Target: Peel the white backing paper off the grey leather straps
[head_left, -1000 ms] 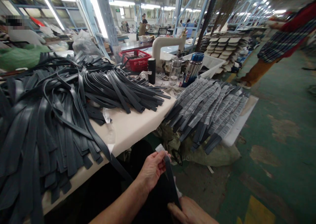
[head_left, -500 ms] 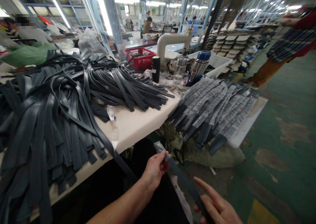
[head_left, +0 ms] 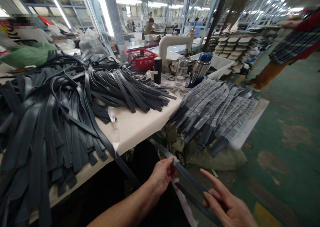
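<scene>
Over my lap, a dark grey strap point(head_left: 188, 177) runs slantwise between my two hands. My left hand point(head_left: 162, 175) pinches it, with a bit of clear plastic film showing at the fingertips. Past that hand, the strap's far end sticks up and to the left. Lower right, my right hand point(head_left: 226, 203) grips the strap between thumb and curled fingers, its index finger stretched out. Another dark strap length point(head_left: 193, 202) passes beneath; whether it belongs to the same strap I cannot tell. A large pile of bare grey straps point(head_left: 47, 130) covers the table's left side.
Plastic-wrapped straps point(head_left: 215, 106) lie on a white board point(head_left: 246, 128) to the right. On the table point(head_left: 140, 130) stand a black bottle point(head_left: 157, 70), a clear bottle point(head_left: 181, 71), a blue-and-silver flask point(head_left: 200, 70) and a red basket point(head_left: 143, 60). A person in a plaid garment point(head_left: 287, 46) stands at right.
More of the strap now extends up-left beyond my left hand, and the film sits at those fingers instead of past them. My right hand has shifted slightly right and up.
</scene>
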The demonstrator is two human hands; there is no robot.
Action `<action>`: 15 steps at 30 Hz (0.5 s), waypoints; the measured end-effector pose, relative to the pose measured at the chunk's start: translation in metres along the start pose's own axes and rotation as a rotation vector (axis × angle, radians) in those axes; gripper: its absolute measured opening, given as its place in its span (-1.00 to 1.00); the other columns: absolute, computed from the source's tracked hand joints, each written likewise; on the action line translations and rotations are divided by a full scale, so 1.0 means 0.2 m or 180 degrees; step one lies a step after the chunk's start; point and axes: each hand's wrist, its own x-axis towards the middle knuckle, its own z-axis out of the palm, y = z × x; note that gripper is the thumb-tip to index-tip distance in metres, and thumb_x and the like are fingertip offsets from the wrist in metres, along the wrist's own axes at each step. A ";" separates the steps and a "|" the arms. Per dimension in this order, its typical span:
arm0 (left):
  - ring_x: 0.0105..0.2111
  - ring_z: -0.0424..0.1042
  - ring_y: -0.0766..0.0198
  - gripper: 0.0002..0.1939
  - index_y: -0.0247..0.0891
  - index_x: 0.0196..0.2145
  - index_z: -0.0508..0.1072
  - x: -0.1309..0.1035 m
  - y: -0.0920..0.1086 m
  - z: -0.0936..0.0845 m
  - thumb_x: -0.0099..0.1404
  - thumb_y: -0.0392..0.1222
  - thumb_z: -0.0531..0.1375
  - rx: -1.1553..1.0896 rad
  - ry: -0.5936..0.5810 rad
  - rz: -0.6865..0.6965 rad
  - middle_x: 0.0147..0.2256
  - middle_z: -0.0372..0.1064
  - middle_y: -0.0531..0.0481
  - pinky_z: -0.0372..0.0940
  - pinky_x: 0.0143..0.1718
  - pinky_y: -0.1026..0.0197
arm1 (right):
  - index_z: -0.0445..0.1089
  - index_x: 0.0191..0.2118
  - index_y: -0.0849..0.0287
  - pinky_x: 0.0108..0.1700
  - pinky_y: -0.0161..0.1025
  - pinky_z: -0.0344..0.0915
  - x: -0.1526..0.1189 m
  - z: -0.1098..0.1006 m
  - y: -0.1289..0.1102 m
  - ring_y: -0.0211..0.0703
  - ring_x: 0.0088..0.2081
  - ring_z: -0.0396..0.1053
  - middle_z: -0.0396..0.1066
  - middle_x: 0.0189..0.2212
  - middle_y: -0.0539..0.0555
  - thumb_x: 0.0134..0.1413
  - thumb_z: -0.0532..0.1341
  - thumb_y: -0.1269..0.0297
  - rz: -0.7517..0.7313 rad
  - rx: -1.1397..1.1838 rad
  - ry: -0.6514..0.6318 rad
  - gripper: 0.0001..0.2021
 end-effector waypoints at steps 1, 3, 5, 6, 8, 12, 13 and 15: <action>-0.42 0.43 0.34 -0.76 -0.33 -0.34 0.53 -0.01 -0.02 0.01 0.12 -0.09 0.35 0.0023 -0.0076 -0.0115 -0.36 0.52 -0.07 0.25 -0.35 0.30 | 0.08 0.27 0.01 -0.49 -0.28 0.29 0.00 -0.01 0.00 -0.15 -0.57 0.37 0.45 -0.53 -0.03 0.20 0.04 -0.03 -0.0020 -0.0169 0.0073 -0.43; -0.44 0.43 0.33 -0.72 -0.35 -0.36 0.53 -0.05 -0.07 0.03 0.07 -0.07 0.37 0.0060 -0.0342 -0.0326 -0.39 0.51 -0.07 0.25 -0.34 0.29 | 0.15 0.24 0.02 -0.42 -0.24 0.31 0.04 0.01 -0.03 -0.09 -0.50 0.42 0.47 -0.51 0.00 0.19 0.04 0.01 -0.0025 -0.0429 0.0205 -0.47; -0.46 0.42 0.33 -0.69 -0.37 -0.40 0.53 -0.07 -0.12 0.04 0.03 -0.05 0.40 0.0072 -0.0573 -0.0373 -0.44 0.49 -0.06 0.25 -0.34 0.28 | 0.18 0.22 0.06 -0.36 -0.20 0.32 0.10 0.06 -0.07 -0.03 -0.41 0.45 0.50 -0.45 0.04 0.19 0.01 0.06 -0.0025 -0.0515 0.0280 -0.50; -0.47 0.41 0.33 -0.68 -0.38 -0.42 0.53 -0.06 -0.12 0.04 0.02 -0.04 0.40 0.0072 -0.0628 -0.0318 -0.46 0.48 -0.06 0.26 -0.34 0.28 | 0.19 0.22 0.07 -0.33 -0.19 0.32 0.13 0.07 -0.08 -0.02 -0.38 0.46 0.50 -0.42 0.05 0.19 0.02 0.07 -0.0043 -0.0484 0.0273 -0.50; -0.46 0.42 0.34 -0.70 -0.37 -0.41 0.52 -0.03 -0.09 0.03 0.05 -0.05 0.38 0.0053 -0.0517 -0.0154 -0.44 0.49 -0.07 0.26 -0.35 0.29 | 0.15 0.24 0.06 -0.33 -0.19 0.33 0.15 0.07 -0.10 -0.03 -0.39 0.46 0.50 -0.43 0.03 0.20 0.03 0.05 -0.0075 -0.0325 0.0177 -0.48; -0.41 0.45 0.36 -0.82 -0.34 -0.35 0.52 0.03 0.02 0.00 0.18 -0.15 0.30 -0.0049 -0.0030 -0.0061 -0.37 0.52 -0.05 0.26 -0.36 0.32 | 0.09 0.25 0.01 -0.40 -0.22 0.31 0.07 -0.02 -0.06 -0.09 -0.50 0.43 0.46 -0.51 -0.04 0.20 0.03 -0.04 -0.0054 -0.0231 0.0153 -0.45; -0.42 0.45 0.35 -0.83 -0.34 -0.35 0.51 0.02 0.02 0.00 0.19 -0.16 0.29 -0.0057 0.0008 -0.0106 -0.38 0.51 -0.04 0.26 -0.37 0.32 | 0.10 0.25 0.00 -0.40 -0.22 0.30 0.06 -0.04 -0.06 -0.08 -0.50 0.43 0.46 -0.52 -0.04 0.19 0.02 -0.03 -0.0035 -0.0313 0.0187 -0.46; -0.42 0.46 0.33 -0.83 -0.34 -0.36 0.51 0.00 -0.01 0.02 0.17 -0.15 0.31 -0.0063 -0.0147 -0.0249 -0.41 0.51 -0.04 0.27 -0.36 0.31 | 0.13 0.23 -0.01 -0.35 -0.18 0.30 0.08 -0.03 -0.06 -0.04 -0.44 0.45 0.47 -0.48 -0.01 0.19 0.01 0.01 0.0026 -0.0509 0.0203 -0.48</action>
